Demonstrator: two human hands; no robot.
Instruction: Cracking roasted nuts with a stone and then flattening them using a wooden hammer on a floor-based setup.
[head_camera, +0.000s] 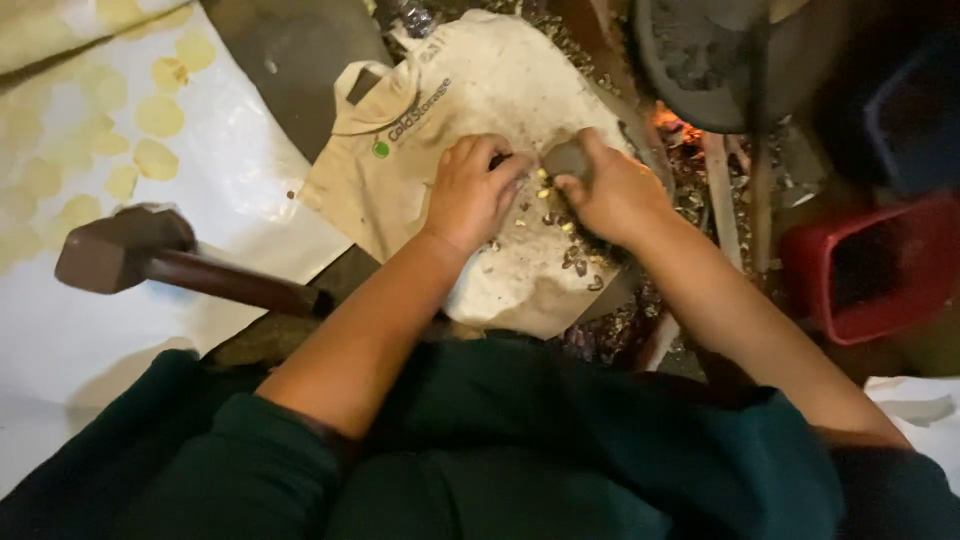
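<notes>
Nearest the camera: dark green sleeves (250, 470) fill the bottom of the frame, pushed up off both bare forearms.
Left hand (470, 190): just above frame centre, knuckles up, fingers curled down onto the cloth; something dark peeks out at its fingertips, but I cannot tell whether it is pinched or only steadied.
Right hand (612, 195): just right of centre, wrapped tightly around a grey stone (566, 158), whose blunt end points toward the left hand.
Stone's axis: too much is covered by the fingers to judge its long axis.
Small pieces (545, 190): yellowish kernels and dark shell bits lie scattered between and below the two hands, centre of frame.
Cloth bag (450, 90): beige, laid flat, handles toward the upper left.
Step in hand: by the look of it, cracking small nuts with the stone, one held in place.
Next move calls for: likely a short, controlled tap clear of the left fingertips.
Hammer (130, 250): left of frame, head left, handle running lower right, untouched.
Embers (672, 125): glowing at upper right, under a dark pan (700, 60).
Red tub (870, 270): right edge.
</notes>
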